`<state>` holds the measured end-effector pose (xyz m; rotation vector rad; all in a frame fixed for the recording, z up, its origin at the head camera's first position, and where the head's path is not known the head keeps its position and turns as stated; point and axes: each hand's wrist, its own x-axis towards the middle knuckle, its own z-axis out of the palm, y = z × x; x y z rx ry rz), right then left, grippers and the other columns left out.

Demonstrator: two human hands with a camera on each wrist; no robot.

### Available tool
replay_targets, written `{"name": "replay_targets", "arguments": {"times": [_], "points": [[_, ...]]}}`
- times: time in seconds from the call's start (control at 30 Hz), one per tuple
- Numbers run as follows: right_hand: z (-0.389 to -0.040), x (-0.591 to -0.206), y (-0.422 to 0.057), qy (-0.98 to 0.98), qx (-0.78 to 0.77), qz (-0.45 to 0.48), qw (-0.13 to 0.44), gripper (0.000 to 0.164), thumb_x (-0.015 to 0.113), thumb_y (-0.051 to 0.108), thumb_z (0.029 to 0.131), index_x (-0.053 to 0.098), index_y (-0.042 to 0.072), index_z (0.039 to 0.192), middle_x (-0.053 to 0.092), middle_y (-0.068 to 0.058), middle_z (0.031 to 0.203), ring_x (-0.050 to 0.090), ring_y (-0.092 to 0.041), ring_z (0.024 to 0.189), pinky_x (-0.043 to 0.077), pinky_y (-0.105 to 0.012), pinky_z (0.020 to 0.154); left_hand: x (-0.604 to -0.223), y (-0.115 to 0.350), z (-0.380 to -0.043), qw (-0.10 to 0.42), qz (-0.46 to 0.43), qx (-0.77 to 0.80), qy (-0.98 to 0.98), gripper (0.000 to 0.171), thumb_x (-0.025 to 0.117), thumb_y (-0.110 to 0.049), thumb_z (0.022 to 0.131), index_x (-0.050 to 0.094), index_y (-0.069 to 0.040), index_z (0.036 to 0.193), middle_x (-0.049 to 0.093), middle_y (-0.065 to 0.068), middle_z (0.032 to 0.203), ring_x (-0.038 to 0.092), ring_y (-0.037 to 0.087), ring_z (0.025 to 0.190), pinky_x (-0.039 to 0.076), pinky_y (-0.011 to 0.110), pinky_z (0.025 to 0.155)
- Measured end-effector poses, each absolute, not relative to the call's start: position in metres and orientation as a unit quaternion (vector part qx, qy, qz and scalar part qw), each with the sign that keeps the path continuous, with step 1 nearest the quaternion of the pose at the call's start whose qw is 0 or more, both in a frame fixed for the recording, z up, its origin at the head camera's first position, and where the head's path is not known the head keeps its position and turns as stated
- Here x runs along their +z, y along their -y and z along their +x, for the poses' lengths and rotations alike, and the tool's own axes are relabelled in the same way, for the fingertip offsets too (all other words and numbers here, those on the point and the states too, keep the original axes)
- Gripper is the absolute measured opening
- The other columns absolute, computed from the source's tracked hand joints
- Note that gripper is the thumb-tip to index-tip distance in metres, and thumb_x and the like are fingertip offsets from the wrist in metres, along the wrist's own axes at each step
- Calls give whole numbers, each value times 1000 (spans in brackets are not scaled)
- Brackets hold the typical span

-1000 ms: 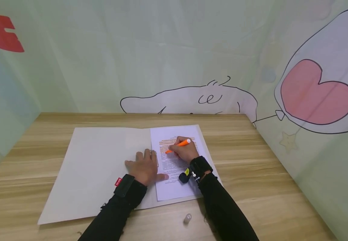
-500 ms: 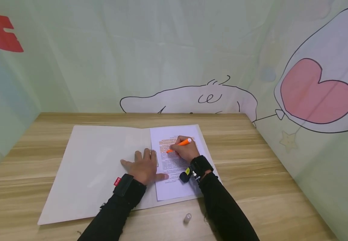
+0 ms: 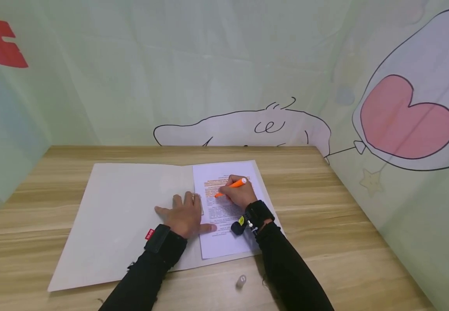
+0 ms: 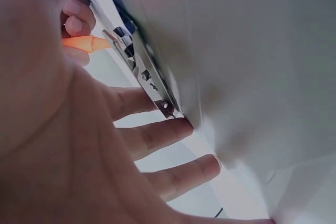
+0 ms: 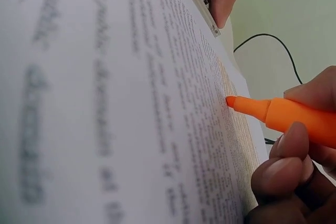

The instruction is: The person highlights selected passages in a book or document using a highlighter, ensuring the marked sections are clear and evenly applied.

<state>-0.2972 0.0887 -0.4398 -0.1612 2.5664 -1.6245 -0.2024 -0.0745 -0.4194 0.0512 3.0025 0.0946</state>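
At the printed page (image 3: 224, 247), right fingers (image 5: 278, 177) pinch an orange marker (image 5: 294, 115); left fingers (image 4: 157, 137) lie spread

Sheet (image 3: 224, 211): matt paper. Around it: highlighter (image 3: 235, 184), 12 o'clock, smooth plastic; clip (image 4: 148, 80), 9 o'clock, shiny metal; folder leaf (image 3: 119, 224), 9 o'clock, smooth, faint sheen; right sleeve (image 3: 290, 268), 4 o'clock, matt cloth. Tabletop (image 3: 337, 242) smooth, wood-grained. Backdrop (image 3: 193, 69), 12 o'clock, creased, cloth-like.

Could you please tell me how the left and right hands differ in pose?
The left hand is spread out; the right hand curls around an orange marker. The left hand spans folder and printed sheet; the right hand is over the sheet only. Both wrists wear black bands.
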Motion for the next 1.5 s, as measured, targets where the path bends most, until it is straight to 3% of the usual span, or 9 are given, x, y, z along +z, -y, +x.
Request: {"name": "replay_targets", "arguments": {"times": [1.5], "points": [[-304, -435, -106, -839, -538, -45, 68, 30, 74, 11, 81, 51, 14, 62, 51, 1, 47, 47, -15, 40, 29, -23, 37, -418, 74, -202, 65, 23, 38, -997, 109, 75, -69, 70, 41, 0, 147, 44, 24, 142, 42, 46, 124, 33, 86, 90]]}}
